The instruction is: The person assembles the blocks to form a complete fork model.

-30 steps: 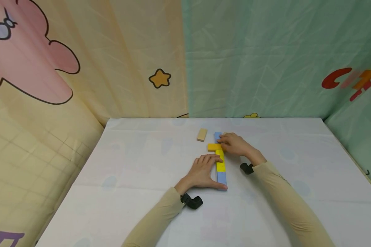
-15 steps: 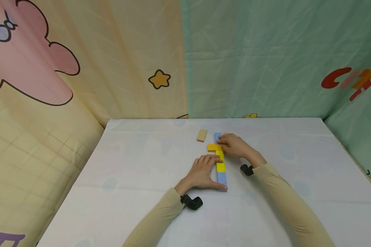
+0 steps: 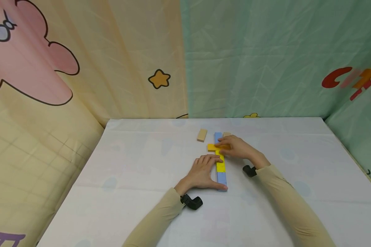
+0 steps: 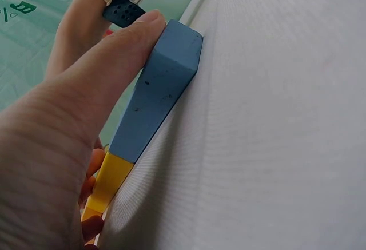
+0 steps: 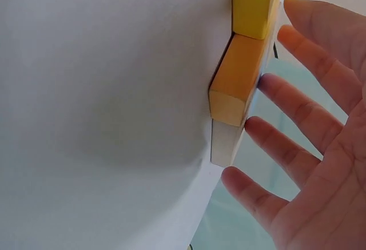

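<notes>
Flat blocks form a cross-like row on the table. A near blue block point(image 3: 221, 179) meets bright yellow blocks point(image 3: 221, 166), then an orange-yellow block point(image 3: 212, 148) lies crosswise, with a far blue block point(image 3: 217, 136) beyond it. My left hand point(image 3: 203, 171) spans the near part of the row. Its straight thumb point(image 4: 123, 47) rests on the near blue block's end, and its fingertips touch the yellow part. My right hand point(image 3: 239, 147) hovers over the right end of the crosswise block point(image 5: 237, 75). In the right wrist view its fingers are spread, gripping nothing.
A plain wooden block point(image 3: 202, 135) lies left of the far blue one. Another wooden block point(image 3: 227, 134) sits to its right, partly behind my right hand. A white cloth covers the table point(image 3: 154, 161); printed curtains point(image 3: 136, 51) stand behind and at the sides.
My right hand has lifted its fingers and shifted slightly right and nearer, uncovering more of the right wooden block. My left hand and the blocks stay in place.
</notes>
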`<state>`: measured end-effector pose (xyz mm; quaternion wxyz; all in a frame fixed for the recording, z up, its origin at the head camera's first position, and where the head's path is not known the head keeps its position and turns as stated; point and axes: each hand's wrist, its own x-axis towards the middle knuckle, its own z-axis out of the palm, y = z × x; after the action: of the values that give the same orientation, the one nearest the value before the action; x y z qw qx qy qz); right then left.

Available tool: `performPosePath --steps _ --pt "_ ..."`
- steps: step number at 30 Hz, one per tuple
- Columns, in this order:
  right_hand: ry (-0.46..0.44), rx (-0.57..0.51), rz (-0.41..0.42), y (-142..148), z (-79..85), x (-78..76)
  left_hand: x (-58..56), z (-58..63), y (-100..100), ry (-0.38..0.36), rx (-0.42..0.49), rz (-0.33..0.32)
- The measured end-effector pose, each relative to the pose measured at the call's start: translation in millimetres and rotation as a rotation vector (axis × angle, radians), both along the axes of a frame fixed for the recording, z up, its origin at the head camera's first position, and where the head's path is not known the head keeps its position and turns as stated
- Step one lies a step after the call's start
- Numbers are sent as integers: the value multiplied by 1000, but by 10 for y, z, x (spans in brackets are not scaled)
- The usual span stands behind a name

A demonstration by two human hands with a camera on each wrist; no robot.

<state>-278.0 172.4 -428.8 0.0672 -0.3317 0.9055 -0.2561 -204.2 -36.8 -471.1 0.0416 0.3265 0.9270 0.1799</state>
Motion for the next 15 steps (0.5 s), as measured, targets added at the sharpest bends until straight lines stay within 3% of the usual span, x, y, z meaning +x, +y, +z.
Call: performPosePath --steps 15 --pt "19 47 -29 5 -31 -9 -7 -8 -6 9 30 -15"
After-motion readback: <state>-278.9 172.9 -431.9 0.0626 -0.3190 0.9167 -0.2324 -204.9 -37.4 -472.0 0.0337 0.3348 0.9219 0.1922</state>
